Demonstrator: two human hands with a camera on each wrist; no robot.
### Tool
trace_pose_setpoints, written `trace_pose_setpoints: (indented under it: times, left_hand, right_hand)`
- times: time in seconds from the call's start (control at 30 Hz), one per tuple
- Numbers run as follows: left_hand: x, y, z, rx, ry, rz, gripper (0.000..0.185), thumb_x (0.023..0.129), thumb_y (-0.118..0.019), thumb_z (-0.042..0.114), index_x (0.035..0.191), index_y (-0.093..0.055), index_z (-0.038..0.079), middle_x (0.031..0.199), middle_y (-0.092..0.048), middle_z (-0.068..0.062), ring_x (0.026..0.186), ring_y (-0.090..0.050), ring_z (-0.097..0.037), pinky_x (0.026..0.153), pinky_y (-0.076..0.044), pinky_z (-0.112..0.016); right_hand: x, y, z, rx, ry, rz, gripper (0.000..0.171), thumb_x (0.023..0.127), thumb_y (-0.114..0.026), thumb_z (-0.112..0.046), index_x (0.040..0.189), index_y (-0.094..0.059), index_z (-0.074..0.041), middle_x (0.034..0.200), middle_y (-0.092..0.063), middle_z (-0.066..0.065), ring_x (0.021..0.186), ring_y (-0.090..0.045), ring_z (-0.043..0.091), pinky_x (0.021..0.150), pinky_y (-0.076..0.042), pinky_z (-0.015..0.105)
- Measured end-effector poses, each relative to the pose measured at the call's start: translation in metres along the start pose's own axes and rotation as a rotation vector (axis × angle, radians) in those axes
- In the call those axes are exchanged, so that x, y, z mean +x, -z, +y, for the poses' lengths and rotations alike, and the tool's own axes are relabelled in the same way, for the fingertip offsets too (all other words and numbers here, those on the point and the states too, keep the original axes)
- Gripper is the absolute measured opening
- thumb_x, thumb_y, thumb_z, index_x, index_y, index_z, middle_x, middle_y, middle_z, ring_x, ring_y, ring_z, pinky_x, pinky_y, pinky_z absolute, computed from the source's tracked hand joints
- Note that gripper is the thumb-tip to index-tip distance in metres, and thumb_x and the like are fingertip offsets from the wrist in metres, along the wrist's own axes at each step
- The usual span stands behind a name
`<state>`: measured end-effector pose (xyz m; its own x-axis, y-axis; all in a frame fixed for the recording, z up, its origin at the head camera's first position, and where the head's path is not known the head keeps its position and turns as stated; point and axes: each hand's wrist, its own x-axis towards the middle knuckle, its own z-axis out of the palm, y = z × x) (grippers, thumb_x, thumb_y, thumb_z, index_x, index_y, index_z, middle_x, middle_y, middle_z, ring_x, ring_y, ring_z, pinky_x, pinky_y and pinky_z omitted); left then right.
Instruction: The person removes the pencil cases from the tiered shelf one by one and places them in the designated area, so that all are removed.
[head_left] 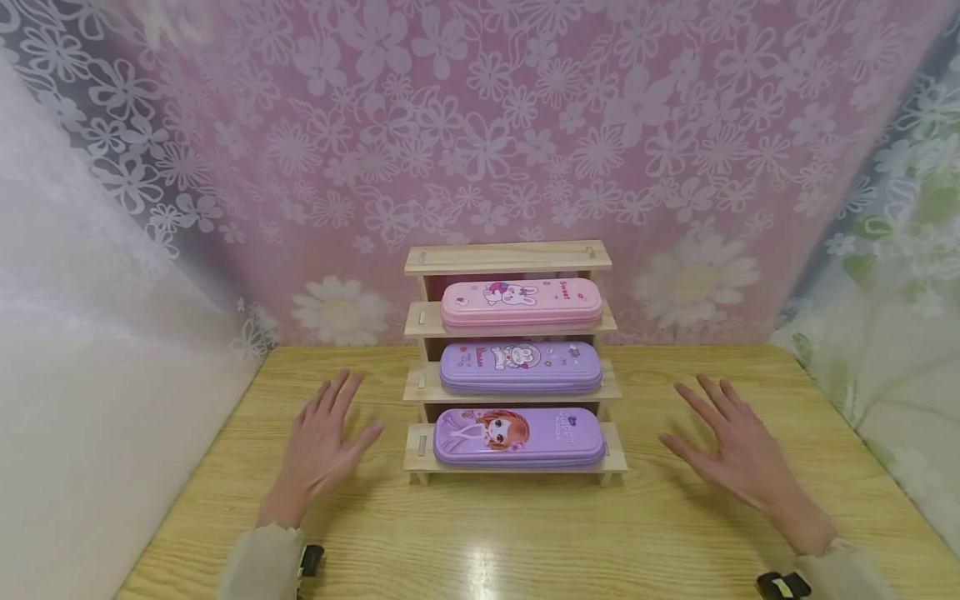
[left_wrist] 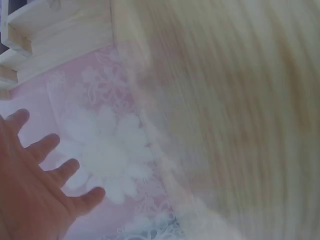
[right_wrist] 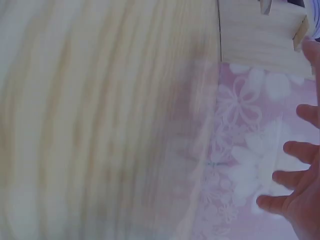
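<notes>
A wooden tiered rack (head_left: 510, 257) stands at the middle of the table's far side. On its lower three tiers lie pencil cases, one per tier: a pink one (head_left: 547, 302) with a rabbit, a lilac one (head_left: 465, 368) with a rabbit in a round frame, and a purple one (head_left: 457, 442) with a red-haired girl at the bottom. Left of the rack my left hand (head_left: 318, 446) is held with fingers spread, touching no case. To the right, my right hand (head_left: 742, 454) is likewise spread, apart from the rack. Both hands hold nothing.
The wood-grain table (head_left: 480, 533) extends in front of the rack and to both sides. Behind it hangs a pink flowered curtain (head_left: 480, 150). Pale translucent sheets (head_left: 90, 333) close in the left and right sides. The rack's top tier bears no case.
</notes>
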<state>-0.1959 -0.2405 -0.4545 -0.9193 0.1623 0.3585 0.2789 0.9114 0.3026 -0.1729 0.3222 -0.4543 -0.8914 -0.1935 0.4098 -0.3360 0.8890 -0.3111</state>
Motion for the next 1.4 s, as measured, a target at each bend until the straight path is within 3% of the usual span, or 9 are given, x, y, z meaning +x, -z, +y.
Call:
trace_pose_setpoints:
  times: [0.23, 0.37, 0.5, 0.77, 0.87, 1.1, 1.23, 1.4]
  left_hand:
    - [0.01, -0.002, 0.015, -0.215, -0.055, 0.022, 0.073, 0.089, -0.059, 0.045, 0.149, -0.017, 0.04, 0.152, -0.033, -0.004, 0.134, -0.038, -0.034, 0.099, -0.033, -0.064]
    - [0.017, -0.005, 0.024, -0.342, -0.074, 0.022, 0.067, 0.09, -0.061, 0.04, 0.147, -0.025, 0.04, 0.149, -0.038, -0.001, 0.132, -0.041, -0.029, 0.1, -0.036, -0.058]
    - [0.025, -0.009, 0.033, -0.471, -0.069, 0.026, 0.06, 0.091, -0.061, 0.039, 0.144, -0.033, 0.037, 0.145, -0.043, 0.0, 0.127, -0.046, -0.029, 0.096, -0.041, -0.054]
    - [0.037, -0.018, 0.046, -0.662, -0.023, -0.006, 0.052, 0.092, -0.06, 0.037, 0.14, -0.042, 0.031, 0.142, -0.046, -0.004, 0.125, -0.049, -0.034, 0.094, -0.044, -0.055]
    - [0.041, -0.024, 0.048, -0.72, -0.007, -0.025, 0.049, 0.092, -0.06, 0.037, 0.138, -0.045, 0.029, 0.14, -0.048, 0.0, 0.123, -0.051, -0.032, 0.094, -0.047, -0.051]
    - [0.041, -0.007, 0.072, -0.831, 0.017, -0.073, 0.047, 0.093, -0.061, 0.02, 0.136, -0.047, 0.009, 0.137, -0.049, -0.012, 0.117, -0.055, -0.035, 0.091, -0.048, -0.047]
    - [0.042, -0.009, 0.074, -0.854, 0.031, -0.064, 0.046, 0.092, -0.062, 0.018, 0.134, -0.048, 0.008, 0.133, -0.052, -0.012, 0.116, -0.054, -0.03, 0.09, -0.047, -0.043]
    - [0.044, -0.012, 0.075, -0.886, 0.051, -0.071, 0.046, 0.092, -0.062, 0.018, 0.134, -0.047, 0.005, 0.128, -0.054, -0.016, 0.112, -0.055, -0.028, 0.086, -0.049, -0.034]
  right_hand:
    - [0.003, -0.008, -0.019, 0.206, -0.001, 0.054, 0.072, 0.079, -0.076, -0.032, 0.142, -0.042, -0.032, 0.149, -0.039, 0.008, 0.134, -0.036, 0.04, 0.09, -0.033, 0.064]
    - [0.007, -0.013, -0.03, 0.287, 0.06, 0.118, 0.069, 0.075, -0.08, -0.02, 0.137, -0.05, -0.024, 0.14, -0.051, 0.006, 0.127, -0.047, 0.02, 0.094, -0.041, 0.037]
    - [0.012, -0.017, -0.039, 0.385, 0.183, 0.198, 0.065, 0.069, -0.081, -0.006, 0.13, -0.057, -0.012, 0.125, -0.06, 0.005, 0.115, -0.051, 0.0, 0.084, -0.043, 0.013]
    - [0.019, -0.024, -0.058, 0.554, 0.337, 0.241, 0.061, 0.062, -0.081, 0.005, 0.12, -0.062, -0.001, 0.114, -0.064, 0.009, 0.101, -0.06, 0.014, 0.08, -0.048, 0.016]
    - [0.02, -0.022, -0.068, 0.561, 0.352, 0.247, 0.06, 0.06, -0.081, 0.006, 0.118, -0.063, -0.002, 0.11, -0.064, 0.006, 0.097, -0.06, 0.016, 0.077, -0.048, 0.017]
    - [0.02, -0.03, -0.078, 0.561, 0.397, 0.221, 0.061, 0.061, -0.082, 0.003, 0.118, -0.063, -0.002, 0.106, -0.066, 0.009, 0.098, -0.06, 0.014, 0.075, -0.049, 0.017]
    - [0.022, -0.035, -0.082, 0.557, 0.415, 0.179, 0.062, 0.062, -0.084, -0.001, 0.119, -0.062, -0.001, 0.111, -0.065, 0.012, 0.101, -0.059, 0.009, 0.075, -0.048, 0.018]
    - [0.023, -0.039, -0.088, 0.535, 0.395, 0.129, 0.061, 0.064, -0.086, -0.009, 0.121, -0.063, -0.007, 0.116, -0.063, 0.007, 0.099, -0.059, 0.011, 0.073, -0.049, 0.02]
